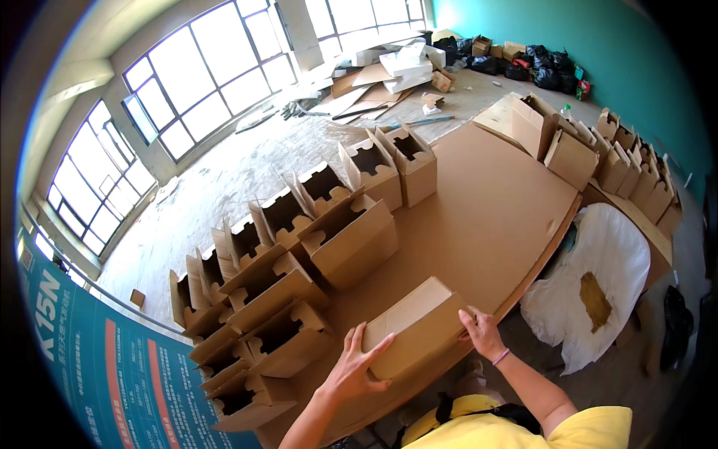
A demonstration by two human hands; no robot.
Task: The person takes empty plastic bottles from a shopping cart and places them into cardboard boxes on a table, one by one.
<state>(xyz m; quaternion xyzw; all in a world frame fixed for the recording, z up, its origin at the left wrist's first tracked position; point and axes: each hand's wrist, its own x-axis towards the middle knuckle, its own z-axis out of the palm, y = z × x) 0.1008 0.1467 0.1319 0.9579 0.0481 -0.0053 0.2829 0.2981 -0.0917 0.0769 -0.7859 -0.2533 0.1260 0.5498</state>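
Note:
In front of me a brown cardboard box (416, 329) rests on the cardboard-covered table (493, 202), its closed faces turned up and toward me. My left hand (359, 363) spans its left end, fingers on the upper edge and thumb lower down. At its right end my right hand (481, 334) grips the edge with thumb and bent fingers; a pink band circles that wrist. To the left stand rows of open-topped cardboard boxes (355, 243) with notched flaps raised. The nearest open box (250, 400) is beside my left forearm.
More open boxes (624, 165) line a bench at the right. A stool with a torn white cover (621, 254) stands by the table's right edge. A blue printed banner (105, 359) is at the lower left. Scrap cardboard (374, 90) and black bags (550, 71) lie farther back.

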